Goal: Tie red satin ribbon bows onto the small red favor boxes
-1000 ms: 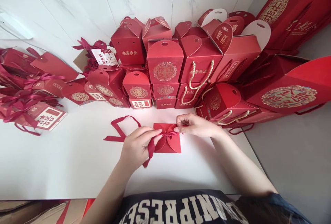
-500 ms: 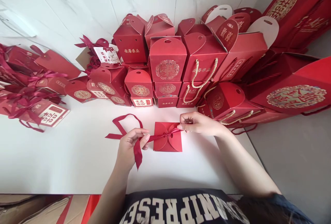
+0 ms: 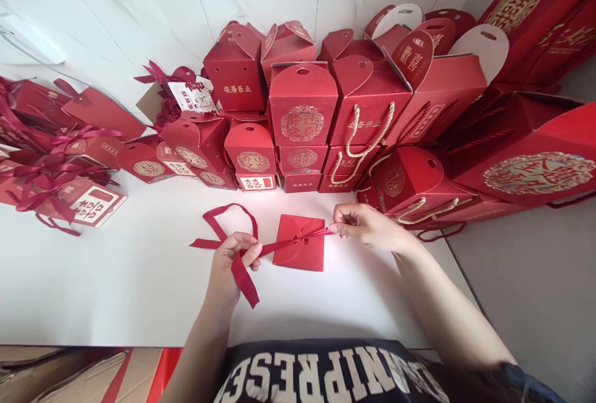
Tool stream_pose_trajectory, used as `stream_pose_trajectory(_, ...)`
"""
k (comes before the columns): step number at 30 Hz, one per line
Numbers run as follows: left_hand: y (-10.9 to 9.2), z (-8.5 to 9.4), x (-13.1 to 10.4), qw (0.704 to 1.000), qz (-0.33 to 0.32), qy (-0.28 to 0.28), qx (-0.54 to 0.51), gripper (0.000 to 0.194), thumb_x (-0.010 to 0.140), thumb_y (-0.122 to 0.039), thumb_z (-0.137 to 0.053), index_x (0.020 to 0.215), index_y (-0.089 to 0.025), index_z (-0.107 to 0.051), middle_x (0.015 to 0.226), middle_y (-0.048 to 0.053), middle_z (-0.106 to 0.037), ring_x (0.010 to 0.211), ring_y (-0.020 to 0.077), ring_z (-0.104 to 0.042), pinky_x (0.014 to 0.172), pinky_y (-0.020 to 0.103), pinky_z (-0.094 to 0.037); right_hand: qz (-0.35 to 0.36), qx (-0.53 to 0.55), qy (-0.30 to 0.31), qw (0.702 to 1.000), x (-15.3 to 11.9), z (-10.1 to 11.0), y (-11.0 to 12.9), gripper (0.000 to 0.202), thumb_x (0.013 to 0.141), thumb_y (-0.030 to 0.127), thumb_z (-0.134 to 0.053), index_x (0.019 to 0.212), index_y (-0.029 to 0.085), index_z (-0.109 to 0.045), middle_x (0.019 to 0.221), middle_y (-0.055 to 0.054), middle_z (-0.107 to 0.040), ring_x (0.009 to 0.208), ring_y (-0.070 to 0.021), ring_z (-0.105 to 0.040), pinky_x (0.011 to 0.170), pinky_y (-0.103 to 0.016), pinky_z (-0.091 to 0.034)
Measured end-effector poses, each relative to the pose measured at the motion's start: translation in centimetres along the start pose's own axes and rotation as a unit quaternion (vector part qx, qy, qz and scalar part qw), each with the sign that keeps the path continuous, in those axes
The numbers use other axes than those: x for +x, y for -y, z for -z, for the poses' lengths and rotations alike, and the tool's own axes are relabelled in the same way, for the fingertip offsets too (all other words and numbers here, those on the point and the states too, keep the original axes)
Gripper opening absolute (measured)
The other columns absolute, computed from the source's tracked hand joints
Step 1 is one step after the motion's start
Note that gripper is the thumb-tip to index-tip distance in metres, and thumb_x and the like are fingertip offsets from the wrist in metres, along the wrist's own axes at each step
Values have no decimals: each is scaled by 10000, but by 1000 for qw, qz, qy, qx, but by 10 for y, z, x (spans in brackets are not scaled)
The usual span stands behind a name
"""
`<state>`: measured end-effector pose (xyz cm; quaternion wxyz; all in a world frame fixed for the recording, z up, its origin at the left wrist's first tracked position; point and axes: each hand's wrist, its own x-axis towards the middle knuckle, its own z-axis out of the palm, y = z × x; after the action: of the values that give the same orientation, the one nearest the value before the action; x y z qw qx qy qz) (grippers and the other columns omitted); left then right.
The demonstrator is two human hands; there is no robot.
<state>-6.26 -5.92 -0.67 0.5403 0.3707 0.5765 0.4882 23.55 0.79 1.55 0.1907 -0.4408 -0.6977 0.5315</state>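
Observation:
A small red gift box (image 3: 310, 258) with curved, overlapping top flaps sits on the white table in front of me. A dark red ribbon (image 3: 282, 245) passes through the holes at its middle and crosses its top, stretched out to both sides. To the left of the box, my left hand (image 3: 231, 266) is closed on one length of ribbon, whose end hangs below the fingers. My right hand (image 3: 365, 226) pinches the other length just beyond the box's right edge. Beyond the left hand, a loop of ribbon lies on the tabletop.
Stacked red gift boxes (image 3: 303, 105) line the wall. Larger red boxes (image 3: 535, 161) stand on the right, near the grey side wall. Ribbon-tied boxes (image 3: 93, 204) fill the left end of the white table (image 3: 139, 285). Cardboard (image 3: 69, 375) shows below the front edge.
Both hands have moved slightly farther apart, drawing the ribbon tighter across the box. The box has turned and tilted a little.

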Motion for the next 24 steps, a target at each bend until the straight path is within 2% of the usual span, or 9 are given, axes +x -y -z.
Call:
stream_pose_trajectory(5, 0, 13, 11, 996, 79, -10, -43, 314, 738, -370, -763, 950, -198, -607, 573, -56, -565, 508, 94, -608, 528, 185, -492, 5, 77, 42, 996, -1, 1, 0, 362, 866, 495, -634, 726, 187, -503, 672, -1, -589, 646, -132, -522, 608, -263, -395)
stream_pose_trajectory(8, -9, 32, 17, 992, 118, -18, 43, 434, 777, -494, -703, 1079, -197, -607, 651, -27, -616, 553, 121, -645, 554, 219, -521, 3, 117, 69, 991, -3, 3, 7, 320, 891, 489, -612, 852, 184, -522, 760, -33, -652, 707, -151, -590, 684, -292, -459)
stream_pose_trajectory(11, -19, 50, 21, 981, 124, -31, 149, 565, 774, -556, -686, 1204, -208, -570, 870, 41, -686, 748, 186, -700, 655, 297, -564, 0, 120, 80, 990, -5, 2, 16, 332, 918, 514, -563, 975, 190, -520, 802, -41, -674, 724, -160, -622, 715, -308, -484)
stream_pose_trajectory(13, -24, 55, 23, 971, 60, -75, 219, 632, 771, -547, -692, 1287, -225, -520, 1100, 102, -675, 1002, 249, -677, 806, 378, -561, -12, 82, 53, 995, -4, -1, 22, 362, 928, 554, -521, 940, 193, -538, 752, -29, -664, 705, -164, -631, 700, -301, -479)
stream_pose_trajectory(16, -32, 46, 26, 922, -124, -106, 351, 536, 819, -493, -658, 1284, -250, -548, 1355, 120, -557, 1285, 287, -505, 1027, 448, -441, -49, -11, 11, 999, -1, -6, 29, 462, 926, 623, -460, 780, 194, -548, 615, -12, -631, 595, -159, -612, 625, -281, -447)
stream_pose_trajectory(18, -37, 31, 27, 892, -198, -10, 405, 365, 888, -448, -576, 1198, -259, -613, 1359, 90, -555, 1294, 268, -484, 1068, 428, -391, -61, -68, -1, 996, 1, -7, 34, 495, 908, 645, -472, 723, 195, -564, 523, 5, -590, 516, -147, -570, 576, -269, -410)
stream_pose_trajectory(20, -41, 15, 29, 875, -198, 121, 425, 271, 924, -425, -518, 1081, -248, -649, 1250, 68, -620, 1177, 240, -554, 1002, 379, -425, -58, -105, -2, 993, 3, -9, 39, 483, 885, 641, -514, 720, 196, -602, 477, 23, -550, 476, -135, -531, 547, -261, -377)
stream_pose_trajectory(22, -44, 2, 32, 851, -190, 193, 450, 253, 899, -442, -549, 861, -214, -652, 993, 45, -678, 947, 217, -605, 828, 318, -469, -43, -122, 2, 992, 3, -10, 42, 470, 871, 629, -545, 708, 195, -625, 493, 24, -545, 477, -125, -502, 533, -256, -350)
stream_pose_trajectory(24, -47, -4, 36, 841, -154, 238, 460, 372, 870, -477, -576, 636, -187, -567, 671, 8, -595, 662, 166, -546, 599, 261, -414, -23, -121, 8, 992, 4, -11, 43, 468, 866, 616, -559, 680, 191, -623, 546, 16, -565, 509, -117, -481, 532, -253, -336)
